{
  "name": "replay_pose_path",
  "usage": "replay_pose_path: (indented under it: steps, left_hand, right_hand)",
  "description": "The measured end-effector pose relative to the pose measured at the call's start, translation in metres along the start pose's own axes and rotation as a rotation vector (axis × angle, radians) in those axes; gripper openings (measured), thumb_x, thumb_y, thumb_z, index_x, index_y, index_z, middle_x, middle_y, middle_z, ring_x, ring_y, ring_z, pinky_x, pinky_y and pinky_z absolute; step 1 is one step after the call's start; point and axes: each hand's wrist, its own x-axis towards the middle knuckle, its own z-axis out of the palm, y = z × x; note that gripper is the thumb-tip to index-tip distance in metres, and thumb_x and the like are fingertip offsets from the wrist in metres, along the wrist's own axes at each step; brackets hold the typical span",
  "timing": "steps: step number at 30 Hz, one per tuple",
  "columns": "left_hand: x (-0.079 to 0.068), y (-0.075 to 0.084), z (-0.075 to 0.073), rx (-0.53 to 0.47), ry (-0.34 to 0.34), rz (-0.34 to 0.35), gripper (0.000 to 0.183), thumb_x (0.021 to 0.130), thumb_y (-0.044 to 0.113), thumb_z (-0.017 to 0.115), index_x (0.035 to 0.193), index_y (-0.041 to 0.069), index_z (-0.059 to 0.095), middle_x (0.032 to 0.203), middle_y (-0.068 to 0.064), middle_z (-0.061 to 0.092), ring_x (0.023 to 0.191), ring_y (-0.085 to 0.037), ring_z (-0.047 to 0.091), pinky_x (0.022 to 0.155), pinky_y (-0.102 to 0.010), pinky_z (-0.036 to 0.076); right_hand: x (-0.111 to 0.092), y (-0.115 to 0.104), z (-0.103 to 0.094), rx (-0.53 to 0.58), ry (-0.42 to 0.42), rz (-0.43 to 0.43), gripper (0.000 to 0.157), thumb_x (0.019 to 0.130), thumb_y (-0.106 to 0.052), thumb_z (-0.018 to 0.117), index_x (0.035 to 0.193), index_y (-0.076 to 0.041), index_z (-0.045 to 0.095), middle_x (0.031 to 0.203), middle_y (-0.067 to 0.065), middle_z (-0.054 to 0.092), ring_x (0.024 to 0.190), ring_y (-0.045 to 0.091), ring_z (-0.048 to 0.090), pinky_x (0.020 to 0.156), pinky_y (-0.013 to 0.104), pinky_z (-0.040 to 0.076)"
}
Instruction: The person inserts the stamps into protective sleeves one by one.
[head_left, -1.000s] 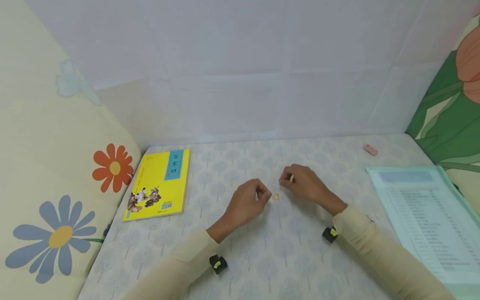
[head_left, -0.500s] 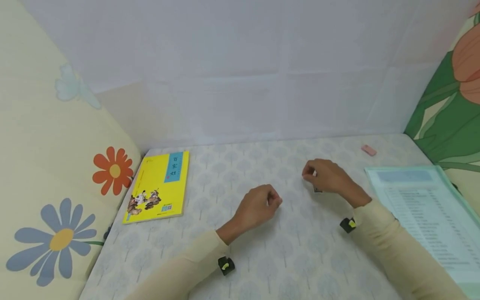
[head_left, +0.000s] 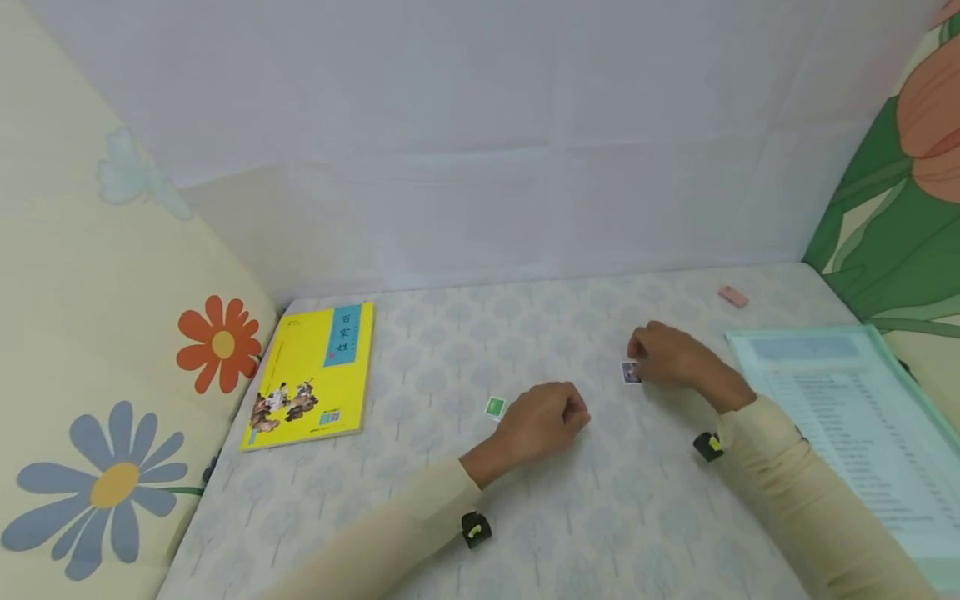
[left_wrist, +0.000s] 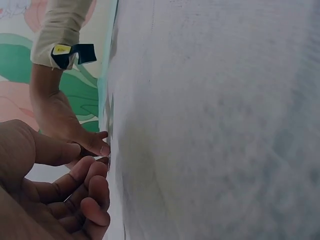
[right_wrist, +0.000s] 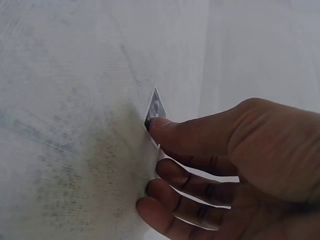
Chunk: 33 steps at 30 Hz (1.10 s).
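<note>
My right hand (head_left: 667, 354) pinches a small dark picture stamp (right_wrist: 155, 106) with a white border. In the right wrist view the thumb lies over its lower part, and the other fingers are bent beneath. In the head view the stamp pokes out left of the fingertips, close over the cloth. My left hand (head_left: 543, 421) is low over the middle of the table, fingers loosely curled, with nothing showing between thumb and fingers in the left wrist view. Just behind that hand, a green stamp (head_left: 495, 407) with a white edge lies on the cloth.
A yellow book (head_left: 315, 387) lies at the table's left. On the right is a pale green folder (head_left: 840, 417) with a printed sheet. A pink eraser-like block (head_left: 732, 296) sits at the far right. A white wall (head_left: 480, 192) stands behind the table.
My right hand has moved right, and the dark stamp now shows at its fingertips. My left hand has shifted right and nearer me, uncovering the green stamp. The beige square between the hands is out of sight.
</note>
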Motion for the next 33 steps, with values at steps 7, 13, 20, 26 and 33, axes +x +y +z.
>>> replay_pose_path:
  steps: [7, 13, 20, 26, 33]
  left_hand:
    - [0.01, 0.004, 0.011, 0.035, -0.006, 0.041, 0.01, 0.1, 0.024, 0.065, 0.104, 0.015, 0.068, 0.08, 0.009, 0.057, 0.067, -0.005, 0.052, 0.058, -0.021, 0.044]
    - [0.02, 0.012, 0.022, 0.075, -0.011, 0.055, 0.021, 0.099, 0.025, 0.066, 0.117, 0.013, 0.068, 0.082, 0.007, 0.056, 0.066, -0.003, 0.052, 0.055, -0.02, 0.043]
    - [0.031, 0.017, 0.034, 0.129, -0.031, 0.015, 0.029, 0.097, 0.032, 0.069, 0.12, 0.013, 0.067, 0.091, 0.004, 0.061, 0.069, -0.006, 0.053, 0.056, -0.022, 0.044]
    - [0.037, 0.022, 0.042, 0.219, -0.061, 0.013, 0.031, 0.096, 0.038, 0.069, 0.114, 0.015, 0.062, 0.096, 0.003, 0.061, 0.069, -0.008, 0.053, 0.055, -0.024, 0.045]
    - [0.041, 0.024, 0.044, 0.278, -0.074, 0.018, 0.031, 0.097, 0.038, 0.068, 0.109, 0.012, 0.055, 0.091, 0.002, 0.055, 0.065, -0.01, 0.052, 0.051, -0.024, 0.043]
  right_hand:
    - [-0.001, 0.003, 0.001, 0.002, 0.012, -0.037, 0.017, 0.094, -0.018, 0.068, 0.106, -0.007, 0.063, 0.104, 0.009, 0.055, 0.091, 0.025, 0.054, 0.08, 0.043, 0.047]
    - [-0.001, 0.004, 0.0, -0.001, 0.013, -0.049, 0.016, 0.094, -0.017, 0.069, 0.104, -0.007, 0.061, 0.102, 0.009, 0.055, 0.09, 0.025, 0.053, 0.079, 0.043, 0.046]
    - [-0.002, 0.002, 0.001, 0.025, 0.009, -0.06, 0.016, 0.092, -0.015, 0.069, 0.102, -0.007, 0.06, 0.102, 0.01, 0.055, 0.09, 0.025, 0.053, 0.079, 0.042, 0.046]
    - [-0.001, 0.005, 0.002, 0.04, 0.022, -0.074, 0.017, 0.092, -0.014, 0.071, 0.101, -0.008, 0.058, 0.099, 0.009, 0.056, 0.089, 0.025, 0.052, 0.078, 0.042, 0.046]
    - [0.003, 0.013, 0.006, 0.13, 0.032, -0.086, 0.015, 0.092, -0.012, 0.071, 0.099, -0.008, 0.058, 0.099, 0.008, 0.06, 0.091, 0.025, 0.056, 0.081, 0.043, 0.047]
